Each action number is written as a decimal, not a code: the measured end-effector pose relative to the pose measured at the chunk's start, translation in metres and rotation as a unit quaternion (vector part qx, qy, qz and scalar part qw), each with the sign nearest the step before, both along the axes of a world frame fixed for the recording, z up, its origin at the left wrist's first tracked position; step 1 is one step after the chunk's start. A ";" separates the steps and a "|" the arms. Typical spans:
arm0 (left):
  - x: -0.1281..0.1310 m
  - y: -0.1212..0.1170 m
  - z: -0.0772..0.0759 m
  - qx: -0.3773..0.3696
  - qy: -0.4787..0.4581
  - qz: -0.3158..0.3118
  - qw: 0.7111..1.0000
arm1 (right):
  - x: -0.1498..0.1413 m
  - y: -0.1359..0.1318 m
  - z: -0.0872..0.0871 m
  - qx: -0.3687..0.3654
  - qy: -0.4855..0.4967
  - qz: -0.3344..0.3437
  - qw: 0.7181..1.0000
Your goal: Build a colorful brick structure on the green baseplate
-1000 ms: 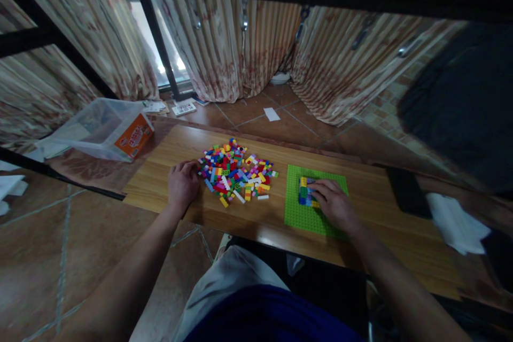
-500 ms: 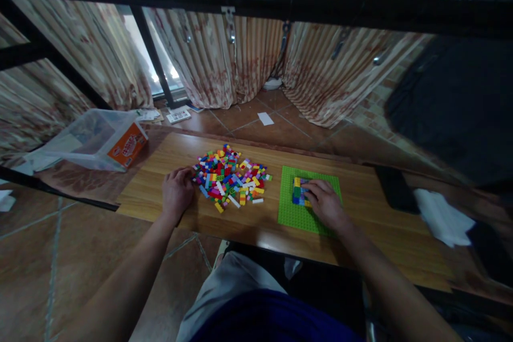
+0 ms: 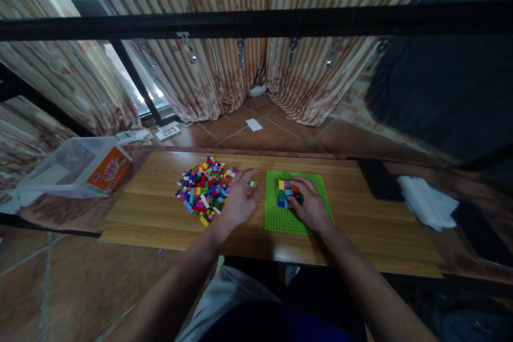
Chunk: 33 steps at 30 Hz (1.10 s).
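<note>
A green studded baseplate [image 3: 276, 222] lies on the wooden tabletop. On it stands a small block of toy bricks [image 3: 282, 194] in yellow, green, blue and red. My right hand [image 3: 312, 207] is closed around the right side of these bricks, thumb at the near side and fingers at the far side, partly covering them. To the left of the plate, my left hand [image 3: 241, 202] hovers over the right edge of a heap of loose bricks [image 3: 202, 187]. Its fingers are spread and nothing shows in them.
A clear plastic bin [image 3: 68, 171] with an orange label stands off the table's left end. Farther right lie a black flat object [image 3: 379, 179] and white paper or tissue [image 3: 427, 200]. A black metal bar [image 3: 256, 22] runs across in front of striped curtains [image 3: 224, 80].
My left hand has moved right from the heap's left edge to its right side, fingers now spreading. My right hand stays at the brick block. The camera view has shifted somewhat.
</note>
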State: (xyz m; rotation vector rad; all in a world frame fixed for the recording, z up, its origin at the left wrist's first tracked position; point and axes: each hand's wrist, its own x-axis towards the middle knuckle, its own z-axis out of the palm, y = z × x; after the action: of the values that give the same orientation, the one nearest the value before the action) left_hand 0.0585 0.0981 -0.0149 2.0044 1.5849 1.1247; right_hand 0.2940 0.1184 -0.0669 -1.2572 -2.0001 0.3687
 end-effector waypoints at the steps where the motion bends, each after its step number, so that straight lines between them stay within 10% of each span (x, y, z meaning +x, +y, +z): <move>1: 0.014 0.009 -0.008 -0.026 -0.006 -0.012 1.000 | 0.000 0.000 -0.001 0.003 0.007 0.001 1.000; 9: 0.064 0.046 -0.042 -0.125 -0.037 -0.045 0.990 | 0.000 0.005 -0.011 0.036 0.025 0.017 0.999; 33: 0.075 0.033 -0.050 -0.048 0.000 -0.037 0.998 | -0.005 0.002 -0.014 0.031 0.032 0.000 0.999</move>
State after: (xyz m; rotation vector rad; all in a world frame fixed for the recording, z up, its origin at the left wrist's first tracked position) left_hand 0.1333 0.1308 -0.0645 1.9833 1.5209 1.0008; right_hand 0.2889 0.1208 -0.0806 -1.1925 -1.9423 0.3398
